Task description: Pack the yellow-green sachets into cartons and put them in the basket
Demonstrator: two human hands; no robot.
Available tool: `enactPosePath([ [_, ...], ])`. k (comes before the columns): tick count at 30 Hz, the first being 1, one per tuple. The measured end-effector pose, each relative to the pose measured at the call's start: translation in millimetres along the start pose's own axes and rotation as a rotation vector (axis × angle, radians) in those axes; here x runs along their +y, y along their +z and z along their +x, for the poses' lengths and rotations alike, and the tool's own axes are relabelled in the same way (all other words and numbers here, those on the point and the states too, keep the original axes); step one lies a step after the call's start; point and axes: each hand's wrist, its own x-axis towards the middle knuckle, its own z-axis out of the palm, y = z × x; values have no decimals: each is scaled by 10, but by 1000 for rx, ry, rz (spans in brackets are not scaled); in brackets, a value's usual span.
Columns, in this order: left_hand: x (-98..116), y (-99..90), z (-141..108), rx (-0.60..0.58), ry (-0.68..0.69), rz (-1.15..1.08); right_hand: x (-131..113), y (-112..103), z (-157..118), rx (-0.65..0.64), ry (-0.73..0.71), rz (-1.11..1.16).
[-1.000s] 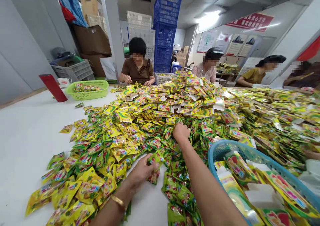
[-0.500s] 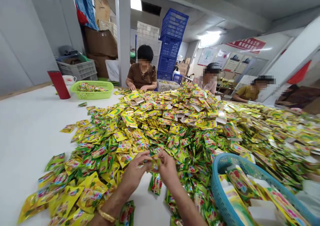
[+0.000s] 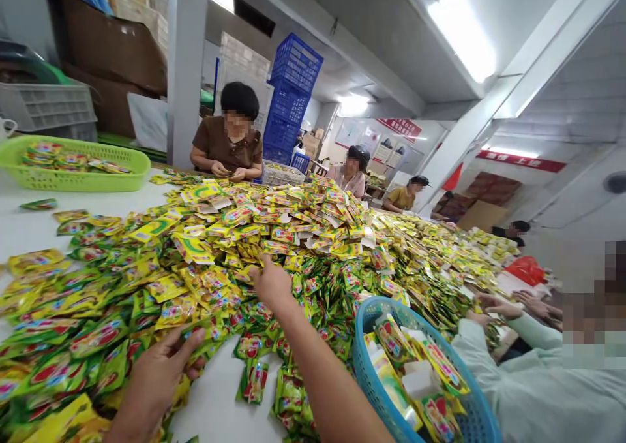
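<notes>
Head cam: right hand (image 3: 272, 283) reaching into the sachets (image 3: 205, 280), grip hidden; left hand (image 3: 156, 374) spread loosely on them.

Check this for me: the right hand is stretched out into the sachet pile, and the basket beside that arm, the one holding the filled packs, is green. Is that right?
Not quite. The basket beside the right arm is blue, as the head view shows; the green basket stands far off on the left. The rest holds: the right hand is stretched out into the sachet pile.

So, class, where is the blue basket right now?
The blue basket sits low and right of centre in the head view, just right of the right hand's forearm, against the sachet pile.
</notes>
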Motion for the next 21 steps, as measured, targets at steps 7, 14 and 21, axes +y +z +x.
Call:
enactPosePath([
  [7, 146, 65, -147, -55, -18, 43, -38, -204, 590, 157, 99, -21],
  [14, 173, 77, -151, -106, 5, 100, 193, -274, 148, 248, 105, 265],
  [21, 128, 95, -132, -114, -40, -18, 945, 48, -1102, -235, -105, 572],
])
